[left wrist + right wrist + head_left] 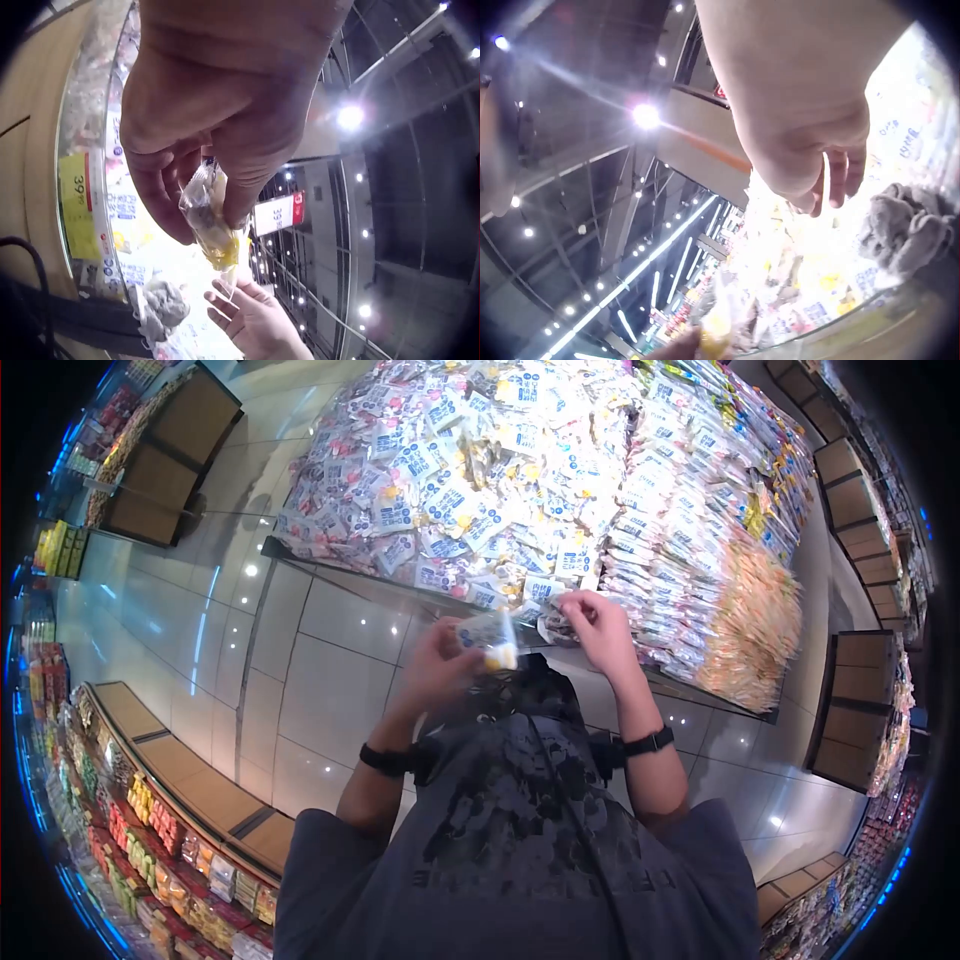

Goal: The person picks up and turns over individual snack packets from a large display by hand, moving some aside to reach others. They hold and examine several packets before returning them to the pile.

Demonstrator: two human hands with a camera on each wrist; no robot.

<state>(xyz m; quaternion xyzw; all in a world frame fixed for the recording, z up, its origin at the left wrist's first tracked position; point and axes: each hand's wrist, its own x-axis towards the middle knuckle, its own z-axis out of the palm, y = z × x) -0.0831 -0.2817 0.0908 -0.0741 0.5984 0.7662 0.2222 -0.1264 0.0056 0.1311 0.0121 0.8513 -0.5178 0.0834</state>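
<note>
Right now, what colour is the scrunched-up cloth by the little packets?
The crumpled cloth is grey; the right wrist view shows it best.

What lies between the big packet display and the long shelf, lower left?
In the head view, bare tiled floor separates the display from the shelf.

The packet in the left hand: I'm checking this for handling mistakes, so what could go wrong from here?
The left hand pinches the packet outside the display's front edge, so if the grip slips it could drop to the floor.

The crumpled grey cloth lies at that edge, near the right hand; a brush might knock it off.

Piled packets reach the edge too and could slide if bumped.
</note>
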